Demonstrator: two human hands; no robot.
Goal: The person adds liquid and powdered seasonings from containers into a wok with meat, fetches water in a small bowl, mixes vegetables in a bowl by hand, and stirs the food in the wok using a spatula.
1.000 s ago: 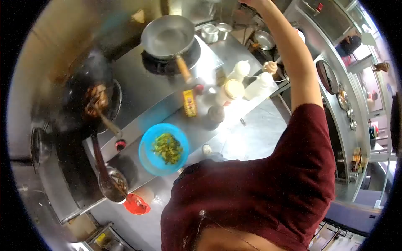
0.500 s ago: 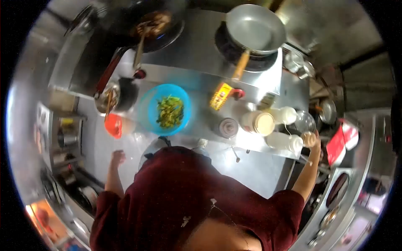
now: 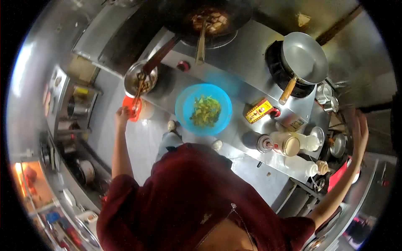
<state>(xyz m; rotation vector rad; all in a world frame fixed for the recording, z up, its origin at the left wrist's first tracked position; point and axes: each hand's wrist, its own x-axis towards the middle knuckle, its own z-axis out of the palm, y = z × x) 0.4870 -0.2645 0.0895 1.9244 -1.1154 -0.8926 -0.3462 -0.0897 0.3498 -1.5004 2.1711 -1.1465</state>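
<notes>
My left hand [image 3: 122, 113] is at the left edge of the red container [image 3: 133, 109], its fingers curled; what they hold, if anything, is too small to tell. Just above stands a metal pot [image 3: 130, 85] with a utensil [image 3: 140, 88] leaning in it. My right hand [image 3: 360, 130] is raised at the right, fingers stretched and slightly blurred, holding nothing, beyond the squeeze bottles [image 3: 302, 166]. Between my hands, a blue bowl [image 3: 181, 109] of chopped greens [image 3: 206, 111] sits on the steel counter [image 3: 236, 144].
A dark wok [image 3: 240, 14] with food and a ladle [image 3: 201, 46] is at the top. An empty pan [image 3: 305, 58] rests on the right burner. A yellow box [image 3: 259, 111], a lidded jar [image 3: 291, 146] and a dark-topped bottle [image 3: 264, 143] stand along the counter.
The view has swung, shifting the counter items. My left hand has come into view and moved up to the red container. My right hand has left the bottle area and risen at the right.
</notes>
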